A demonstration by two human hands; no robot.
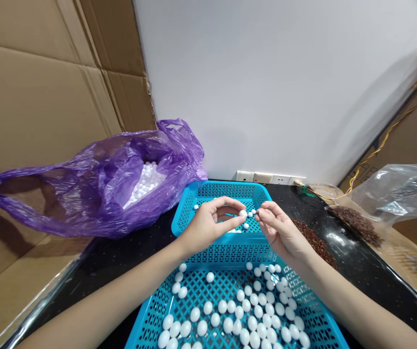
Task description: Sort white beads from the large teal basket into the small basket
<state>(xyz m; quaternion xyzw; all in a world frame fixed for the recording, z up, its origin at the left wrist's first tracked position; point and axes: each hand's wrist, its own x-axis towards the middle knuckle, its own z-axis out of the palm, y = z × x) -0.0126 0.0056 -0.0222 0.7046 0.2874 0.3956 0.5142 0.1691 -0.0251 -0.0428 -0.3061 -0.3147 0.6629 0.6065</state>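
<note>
Left hand [213, 215] pinches a white ball [243, 213] between thumb and fingers, facing the right hand [279, 225].
Right fingertips close on a small brown piece [258, 212], too small to identify; both forearms angle inward. Beneath the hands, the far turquoise basket [223, 254] holds a few loose balls [246, 226]; below the wrists, the near turquoise basket [226, 286] holds many larger-looking balls [252, 323]. Left of the left hand, a purple plastic bag [184, 148] contains heaped white balls [146, 183].
</note>
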